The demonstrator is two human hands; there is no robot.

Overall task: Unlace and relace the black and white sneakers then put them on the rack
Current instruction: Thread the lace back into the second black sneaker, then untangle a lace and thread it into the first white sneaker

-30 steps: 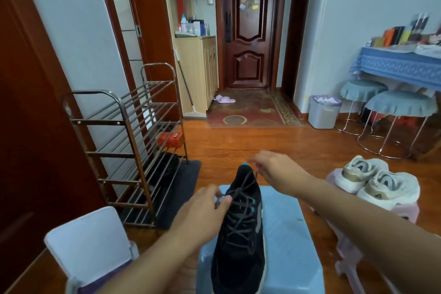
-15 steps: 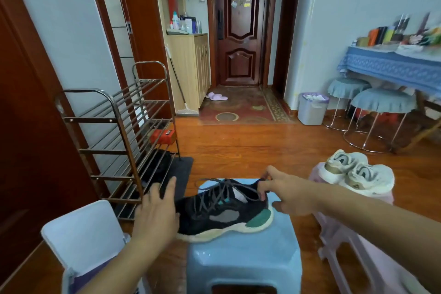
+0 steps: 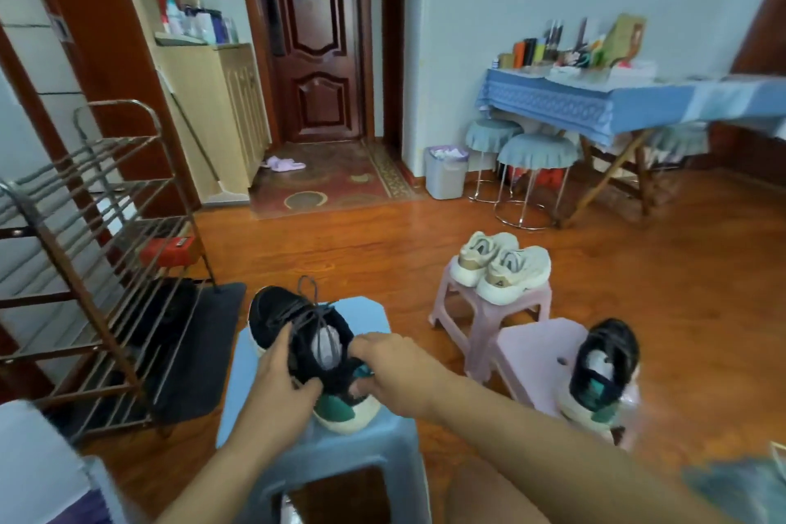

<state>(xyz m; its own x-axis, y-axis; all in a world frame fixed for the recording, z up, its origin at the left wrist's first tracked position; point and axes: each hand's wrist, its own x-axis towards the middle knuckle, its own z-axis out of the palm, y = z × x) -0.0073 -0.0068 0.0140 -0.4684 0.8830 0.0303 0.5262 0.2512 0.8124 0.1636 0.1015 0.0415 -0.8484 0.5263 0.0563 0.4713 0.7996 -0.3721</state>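
Item 1: a metal shoe rack [image 3: 85, 251], stood at the far left against the wall, with several slatted tiers. A red box [image 3: 168, 251] is seen at its far end, and a dark mat [image 3: 200, 349] is laid under its lower right corner.

Item 2: a blue stool [image 3: 323, 447], placed just right of the rack. A black sneaker [image 3: 306, 336] with a white sole and a green heel patch is carried on its top, toe pointed away and to the left, heel toward the viewer. Dark laces [image 3: 310, 306] are threaded across it, with 1 loop standing up above the tongue.

Item 3: the left hand [image 3: 280, 374], curled around the near left side of the sneaker, fingers laid along the upper and thumb pressed at the heel.

Item 4: the right hand [image 3: 391, 366], closed on the heel collar of the same sneaker from the right, fingers pinched at the rim.

Item 5: 2 pink stools [image 3: 489, 311], set right of the blue stool. A pair of cream sneakers [image 3: 502, 264] is rested on the farther 1. The second black sneaker [image 3: 599, 370] is stood on the nearer 1, heel toward the viewer, at the stool's right edge.

Item 6: a counter [image 3: 595, 98] covered by a blue cloth, stood at the far right wall, with books and small objects on top and 2 round stools [image 3: 536, 153] beside it. A bin [image 3: 446, 172] is stood to their left.
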